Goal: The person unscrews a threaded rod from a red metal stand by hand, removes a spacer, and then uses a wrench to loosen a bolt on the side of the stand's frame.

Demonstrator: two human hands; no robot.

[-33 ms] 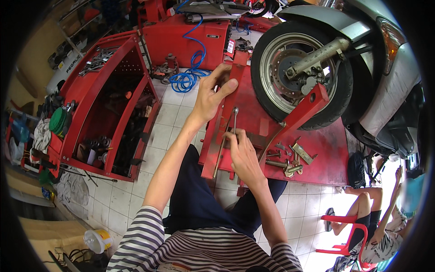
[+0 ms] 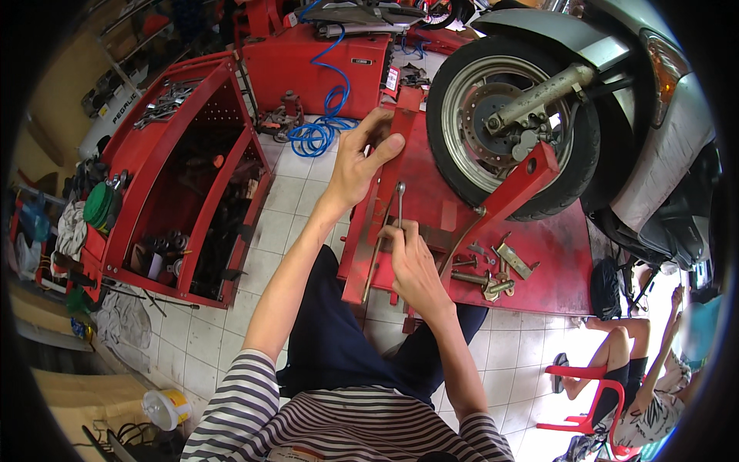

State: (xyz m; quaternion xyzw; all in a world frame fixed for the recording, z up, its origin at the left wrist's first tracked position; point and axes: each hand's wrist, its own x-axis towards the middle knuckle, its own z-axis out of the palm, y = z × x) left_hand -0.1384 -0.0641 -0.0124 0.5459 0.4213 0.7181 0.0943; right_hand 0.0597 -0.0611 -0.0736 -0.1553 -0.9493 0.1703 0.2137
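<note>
A long red metal bar (image 2: 360, 271) runs along the near left edge of the red lift platform (image 2: 554, 285). My left hand (image 2: 356, 165) grips the bar's far end, thumb on top and some fingers hidden behind it. Lower down, my right hand (image 2: 416, 266) is closed around a slim silver wrench (image 2: 400, 202), whose ring end points away from me beside the bar. Right of that hand, a second red bar (image 2: 508, 189) slants up toward the scooter's front wheel (image 2: 479, 108). Bolts and metal brackets (image 2: 504, 266) lie loose on the platform.
At left stands an open red tool cabinet (image 2: 204, 239) with wrenches (image 2: 165, 104) on top. A coiled blue hose (image 2: 312, 142) lies on the tiles before a red box (image 2: 308, 69). A person sits on a red chair (image 2: 589, 396) at lower right. A white bucket (image 2: 165, 410) stands lower left.
</note>
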